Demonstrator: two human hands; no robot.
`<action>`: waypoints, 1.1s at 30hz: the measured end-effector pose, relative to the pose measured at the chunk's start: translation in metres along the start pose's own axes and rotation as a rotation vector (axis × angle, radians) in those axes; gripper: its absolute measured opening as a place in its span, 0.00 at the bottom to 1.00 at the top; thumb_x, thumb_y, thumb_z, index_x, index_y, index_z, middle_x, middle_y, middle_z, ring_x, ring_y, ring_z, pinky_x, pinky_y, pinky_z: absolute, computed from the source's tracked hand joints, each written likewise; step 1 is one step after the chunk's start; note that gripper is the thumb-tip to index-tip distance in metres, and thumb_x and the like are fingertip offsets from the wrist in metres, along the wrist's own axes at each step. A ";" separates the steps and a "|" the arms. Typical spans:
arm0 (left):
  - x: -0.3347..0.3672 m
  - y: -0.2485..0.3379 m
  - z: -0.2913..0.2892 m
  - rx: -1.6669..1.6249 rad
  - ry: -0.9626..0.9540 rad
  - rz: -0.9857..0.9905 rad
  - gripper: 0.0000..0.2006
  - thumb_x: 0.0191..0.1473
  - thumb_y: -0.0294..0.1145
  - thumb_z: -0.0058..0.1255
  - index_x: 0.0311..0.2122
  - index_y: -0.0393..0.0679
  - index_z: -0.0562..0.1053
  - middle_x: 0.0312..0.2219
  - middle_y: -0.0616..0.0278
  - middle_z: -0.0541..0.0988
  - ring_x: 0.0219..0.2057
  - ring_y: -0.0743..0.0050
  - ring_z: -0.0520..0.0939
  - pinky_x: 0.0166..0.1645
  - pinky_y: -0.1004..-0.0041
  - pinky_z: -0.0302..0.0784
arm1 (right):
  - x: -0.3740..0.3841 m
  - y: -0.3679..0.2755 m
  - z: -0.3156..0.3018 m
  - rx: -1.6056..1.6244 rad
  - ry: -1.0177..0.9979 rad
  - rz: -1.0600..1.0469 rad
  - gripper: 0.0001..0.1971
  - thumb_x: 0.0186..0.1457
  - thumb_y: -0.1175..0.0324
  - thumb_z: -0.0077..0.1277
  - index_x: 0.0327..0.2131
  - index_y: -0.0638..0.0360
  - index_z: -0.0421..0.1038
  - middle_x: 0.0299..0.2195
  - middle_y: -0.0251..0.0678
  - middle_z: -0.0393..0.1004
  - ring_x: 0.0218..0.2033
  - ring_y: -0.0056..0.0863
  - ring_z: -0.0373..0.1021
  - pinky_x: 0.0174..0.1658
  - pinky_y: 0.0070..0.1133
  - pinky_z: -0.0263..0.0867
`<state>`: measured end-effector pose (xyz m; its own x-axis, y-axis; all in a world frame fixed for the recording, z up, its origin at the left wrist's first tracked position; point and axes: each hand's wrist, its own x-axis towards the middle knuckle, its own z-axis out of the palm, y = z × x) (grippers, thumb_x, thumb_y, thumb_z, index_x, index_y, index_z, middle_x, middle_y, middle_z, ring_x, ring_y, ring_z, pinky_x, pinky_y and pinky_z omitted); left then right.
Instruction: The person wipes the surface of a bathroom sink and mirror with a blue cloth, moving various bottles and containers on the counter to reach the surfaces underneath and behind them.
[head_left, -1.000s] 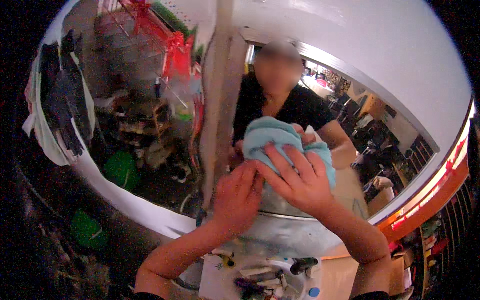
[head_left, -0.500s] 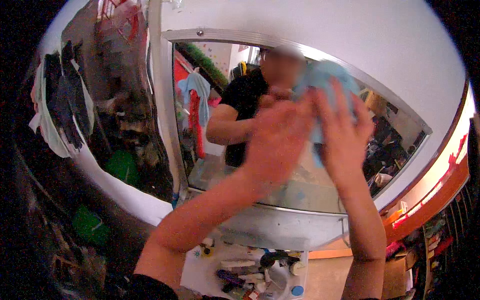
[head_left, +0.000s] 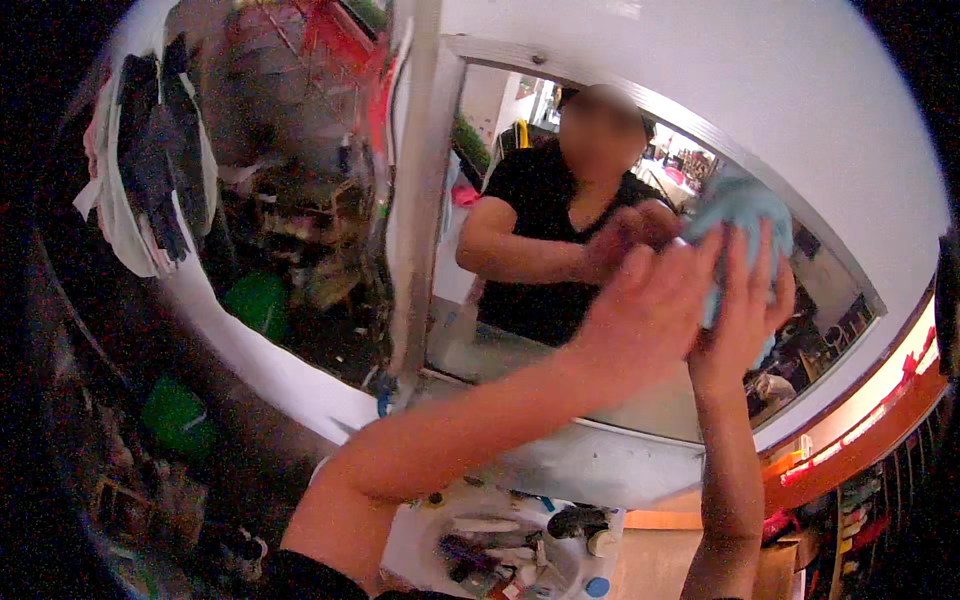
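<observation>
A light-blue cloth [head_left: 750,205] lies bunched against the right part of a framed wall mirror [head_left: 640,400]. My right hand [head_left: 745,310] presses it to the glass, fingers spread over the fabric. Beside it, at the cloth's left edge, is my left hand [head_left: 640,315], its back toward me and fingers bent. A small bright white spot shows near its fingertips; what these fingers hold, if anything, is hidden. My black-shirted reflection fills the middle of the mirror, its hands meeting mine near the cloth.
Below the mirror, a white washbasin [head_left: 420,540] holds bottles, tubes and brushes, with a blue cap [head_left: 597,587] at its side. Dark gloves [head_left: 165,150] hang at left, above a green object [head_left: 178,415]. An orange-edged shelf [head_left: 850,445] runs along the right.
Both hands and the cloth have moved right across the mirror. My view has shifted too, so the mirror frame sits further right, and more of my reflection shows.
</observation>
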<state>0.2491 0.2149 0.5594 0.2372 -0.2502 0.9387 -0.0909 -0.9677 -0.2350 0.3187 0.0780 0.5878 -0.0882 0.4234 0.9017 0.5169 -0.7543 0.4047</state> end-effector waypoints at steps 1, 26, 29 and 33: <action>-0.004 -0.026 -0.016 0.009 -0.037 -0.040 0.26 0.48 0.36 0.48 0.52 0.32 0.71 0.58 0.51 0.69 0.50 0.58 0.70 0.49 0.56 0.67 | 0.021 -0.025 0.009 0.050 0.042 -0.016 0.29 0.52 0.65 0.52 0.60 0.50 0.64 0.66 0.40 0.58 0.63 0.41 0.56 0.63 0.35 0.47; -0.048 -0.030 -0.054 0.277 -0.101 -0.261 0.20 0.51 0.26 0.48 0.50 0.34 0.74 0.54 0.49 0.73 0.52 0.48 0.72 0.56 0.54 0.67 | 0.045 -0.049 -0.003 0.321 0.145 -0.389 0.23 0.50 0.60 0.48 0.52 0.38 0.72 0.60 0.27 0.65 0.56 0.32 0.61 0.51 0.35 0.61; -0.029 0.001 -0.029 0.267 0.012 -0.105 0.21 0.48 0.26 0.48 0.49 0.36 0.75 0.56 0.51 0.72 0.51 0.52 0.73 0.58 0.54 0.66 | 0.026 0.001 -0.006 0.295 0.209 -0.322 0.23 0.50 0.60 0.47 0.53 0.37 0.72 0.60 0.26 0.65 0.56 0.34 0.62 0.52 0.37 0.61; 0.007 0.064 0.003 0.041 -0.042 0.001 0.23 0.48 0.27 0.48 0.52 0.39 0.74 0.60 0.57 0.68 0.48 0.59 0.73 0.53 0.57 0.67 | -0.018 0.083 -0.029 0.189 0.111 -0.248 0.25 0.46 0.66 0.51 0.51 0.39 0.73 0.58 0.26 0.67 0.50 0.36 0.66 0.50 0.31 0.64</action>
<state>0.2475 0.1509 0.5499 0.2778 -0.2514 0.9271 -0.0518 -0.9677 -0.2469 0.3387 -0.0064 0.6097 -0.3179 0.5171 0.7947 0.6161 -0.5245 0.5877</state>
